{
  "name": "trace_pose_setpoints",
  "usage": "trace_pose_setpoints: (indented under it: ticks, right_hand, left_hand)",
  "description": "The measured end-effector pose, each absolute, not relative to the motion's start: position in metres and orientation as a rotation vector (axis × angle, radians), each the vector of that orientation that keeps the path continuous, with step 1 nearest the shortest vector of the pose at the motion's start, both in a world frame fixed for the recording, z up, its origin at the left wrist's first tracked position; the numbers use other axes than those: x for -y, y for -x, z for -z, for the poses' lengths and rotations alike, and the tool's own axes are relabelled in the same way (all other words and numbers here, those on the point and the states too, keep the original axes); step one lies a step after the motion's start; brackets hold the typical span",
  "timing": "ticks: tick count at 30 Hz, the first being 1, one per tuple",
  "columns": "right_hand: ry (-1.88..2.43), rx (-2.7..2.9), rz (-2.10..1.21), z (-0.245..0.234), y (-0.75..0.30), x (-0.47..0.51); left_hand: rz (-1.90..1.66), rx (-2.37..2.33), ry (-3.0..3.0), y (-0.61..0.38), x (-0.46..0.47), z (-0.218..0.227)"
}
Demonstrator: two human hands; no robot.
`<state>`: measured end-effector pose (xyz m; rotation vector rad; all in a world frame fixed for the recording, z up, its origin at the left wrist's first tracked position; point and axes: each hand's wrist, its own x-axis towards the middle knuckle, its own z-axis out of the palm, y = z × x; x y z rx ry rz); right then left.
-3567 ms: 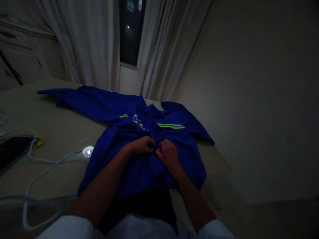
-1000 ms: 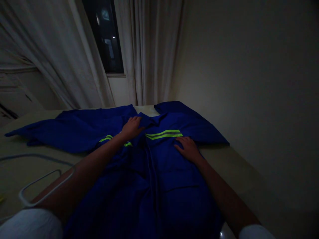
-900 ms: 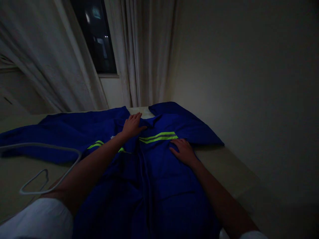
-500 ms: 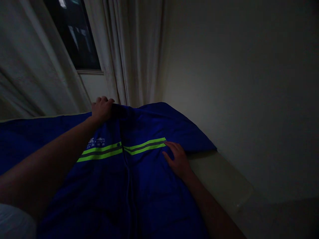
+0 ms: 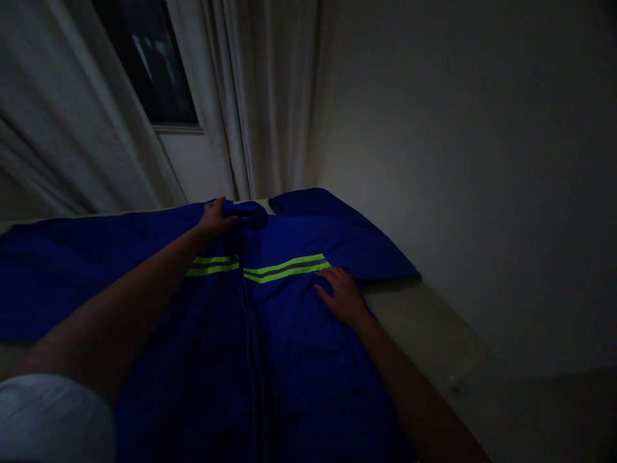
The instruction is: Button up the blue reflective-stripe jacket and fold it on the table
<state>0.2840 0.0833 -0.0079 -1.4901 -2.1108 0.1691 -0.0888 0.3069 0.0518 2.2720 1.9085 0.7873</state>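
Note:
A blue work jacket [image 5: 299, 328] with yellow-green and grey reflective stripes lies spread out, front side up, its collar away from me. My left hand [image 5: 218, 220] is at the left side of the collar [image 5: 253, 212], fingers bent over the fabric's edge and thumb towards the neck opening. My right hand [image 5: 343, 296] rests open on the right chest, just below the end of the stripe [image 5: 289, 267], with its fingers spread. One sleeve [image 5: 380, 257] reaches out to the right. The other sleeve, on the left, lies partly behind my left forearm.
Under the jacket is a pale flat surface [image 5: 424, 321], its edge running along the wall [image 5: 457, 161] at right. Light curtains [image 5: 270, 96] hang behind it, with a dark window [image 5: 154, 64] between them. The room is dim.
The collar has come down flatter, and the neck opening now shows. My left hand has shifted slightly right at the collar. My right hand stays near the stripe's end.

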Motion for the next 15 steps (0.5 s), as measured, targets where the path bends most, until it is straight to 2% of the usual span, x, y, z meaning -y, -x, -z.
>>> trace_pose_setpoints:
  ticks: [4, 10, 12, 15]
  right_hand:
    - [1.459, 2.110, -0.134, 0.008, -0.284, -0.085]
    - [1.482, 2.133, 0.007, -0.002, -0.279, -0.078]
    - [1.442, 2.155, 0.064, -0.011, -0.269, -0.072]
    - [1.280, 2.274, 0.017, -0.029, -0.231, -0.063]
  left_hand:
    - [-0.747, -1.926, -2.265, 0.077, -0.258, -0.060]
    - [-0.055, -1.733, -2.392, 0.061, -0.145, -0.048]
    - [-0.029, -1.760, -2.383, 0.055, -0.112, -0.039]
    - [-0.213, -1.928, -2.298, 0.046, -0.079, -0.026]
